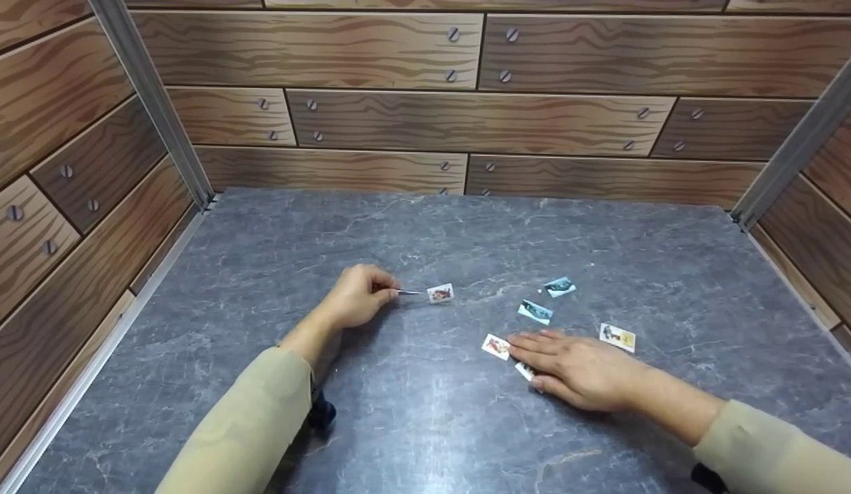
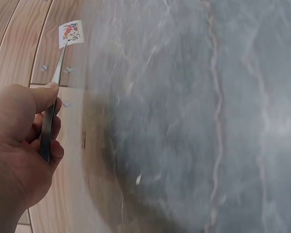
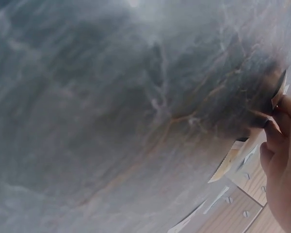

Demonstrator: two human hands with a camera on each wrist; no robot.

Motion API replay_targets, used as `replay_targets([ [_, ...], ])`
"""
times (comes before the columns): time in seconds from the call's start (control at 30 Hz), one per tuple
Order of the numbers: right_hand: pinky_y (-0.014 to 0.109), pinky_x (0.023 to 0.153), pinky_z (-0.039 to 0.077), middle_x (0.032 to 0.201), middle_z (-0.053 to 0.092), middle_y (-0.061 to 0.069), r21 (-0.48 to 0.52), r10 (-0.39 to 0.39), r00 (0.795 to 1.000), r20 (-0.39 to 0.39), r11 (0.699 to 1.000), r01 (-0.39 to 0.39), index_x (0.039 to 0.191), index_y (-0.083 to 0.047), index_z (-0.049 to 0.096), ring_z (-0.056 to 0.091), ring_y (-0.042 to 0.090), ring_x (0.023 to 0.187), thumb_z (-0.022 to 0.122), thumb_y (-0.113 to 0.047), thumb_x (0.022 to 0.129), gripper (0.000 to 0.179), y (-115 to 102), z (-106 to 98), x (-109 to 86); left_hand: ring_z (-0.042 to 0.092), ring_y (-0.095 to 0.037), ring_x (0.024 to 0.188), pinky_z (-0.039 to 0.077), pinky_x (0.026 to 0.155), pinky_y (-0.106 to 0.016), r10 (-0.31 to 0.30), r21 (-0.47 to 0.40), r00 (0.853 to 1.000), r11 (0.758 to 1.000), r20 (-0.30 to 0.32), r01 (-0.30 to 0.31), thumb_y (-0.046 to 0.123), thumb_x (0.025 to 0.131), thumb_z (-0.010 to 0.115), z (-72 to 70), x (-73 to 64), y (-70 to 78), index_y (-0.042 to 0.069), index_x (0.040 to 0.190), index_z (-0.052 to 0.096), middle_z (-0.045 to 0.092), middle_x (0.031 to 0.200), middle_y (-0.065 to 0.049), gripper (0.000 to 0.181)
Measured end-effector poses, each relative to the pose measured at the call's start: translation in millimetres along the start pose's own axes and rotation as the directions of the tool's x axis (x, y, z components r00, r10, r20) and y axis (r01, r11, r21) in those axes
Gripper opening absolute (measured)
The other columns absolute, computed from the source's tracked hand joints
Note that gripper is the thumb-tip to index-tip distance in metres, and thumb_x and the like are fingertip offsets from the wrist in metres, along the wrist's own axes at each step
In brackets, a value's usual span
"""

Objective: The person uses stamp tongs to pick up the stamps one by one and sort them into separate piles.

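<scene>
My left hand (image 1: 360,295) pinches a pair of slim metal tweezers (image 2: 51,116) between thumb and fingers. At the tweezers' tips is a small white-bordered postage stamp (image 1: 440,293) with a red and multicoloured picture. In the head view, my right hand (image 1: 586,370) lies palm down on the table with fingers extended. Its fingertips meet the edge of a stamp with a red figure (image 1: 496,346). Another stamp (image 1: 524,371) peeks out by the thumb, mostly hidden under the hand. Beyond the fingers lie two blue-green stamps, one nearer (image 1: 535,312) and one farther (image 1: 559,287).
A stamp with a yellow picture (image 1: 617,337) lies to the right of the right hand. The grey marbled table (image 1: 398,233) is bounded by wood-patterned walls (image 1: 370,51) at the back and sides, with metal posts (image 1: 158,103) at the corners.
</scene>
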State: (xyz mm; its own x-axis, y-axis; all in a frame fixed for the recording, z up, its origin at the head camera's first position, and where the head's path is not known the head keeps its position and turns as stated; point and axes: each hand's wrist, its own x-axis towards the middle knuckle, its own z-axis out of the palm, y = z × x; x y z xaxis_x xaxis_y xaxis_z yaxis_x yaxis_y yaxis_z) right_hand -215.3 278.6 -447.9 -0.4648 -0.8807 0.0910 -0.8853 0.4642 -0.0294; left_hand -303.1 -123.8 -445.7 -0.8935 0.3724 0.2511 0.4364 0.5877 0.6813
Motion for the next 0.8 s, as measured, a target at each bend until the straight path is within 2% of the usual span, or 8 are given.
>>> replay_targets([
  [0.23,0.053,0.115,0.042,0.163,0.048,0.008,0.028,0.040,0.999,-0.003,0.999,-0.040,0.159,-0.008,0.049,0.050,0.030,0.145,0.052,-0.034,0.112,0.053,-0.8,1.9,-0.8,0.058,-0.011,0.078,0.049,0.073,-0.030,-0.032,-0.020,0.999,0.999,-0.021,0.032,0.000,0.094,0.074,-19.4,-2.7,-1.0,-0.001,0.098,0.082,0.075,0.089,-0.004,0.008],
  [0.63,0.053,0.113,0.045,0.159,0.051,0.014,-0.011,-0.025,0.998,-0.049,1.000,0.025,0.156,-0.003,0.051,0.052,0.032,0.143,0.056,-0.031,0.111,0.053,-0.4,3.2,0.0,0.057,-0.014,0.078,0.047,0.072,-0.030,-0.046,-0.005,0.997,0.999,-0.062,0.046,0.000,0.095,0.075,-51.4,-13.6,-17.2,-0.003,0.098,0.081,0.072,0.088,-0.005,0.007],
  [0.8,0.053,0.113,0.044,0.159,0.051,0.014,-0.020,-0.023,0.999,-0.047,1.000,0.023,0.155,-0.003,0.052,0.052,0.032,0.143,0.055,-0.032,0.111,0.053,-1.6,2.8,0.5,0.056,-0.014,0.077,0.045,0.069,-0.027,-0.048,0.001,0.995,0.999,-0.090,0.049,0.000,0.095,0.075,-65.2,-21.5,-27.6,-0.004,0.097,0.080,0.072,0.088,-0.007,0.007],
])
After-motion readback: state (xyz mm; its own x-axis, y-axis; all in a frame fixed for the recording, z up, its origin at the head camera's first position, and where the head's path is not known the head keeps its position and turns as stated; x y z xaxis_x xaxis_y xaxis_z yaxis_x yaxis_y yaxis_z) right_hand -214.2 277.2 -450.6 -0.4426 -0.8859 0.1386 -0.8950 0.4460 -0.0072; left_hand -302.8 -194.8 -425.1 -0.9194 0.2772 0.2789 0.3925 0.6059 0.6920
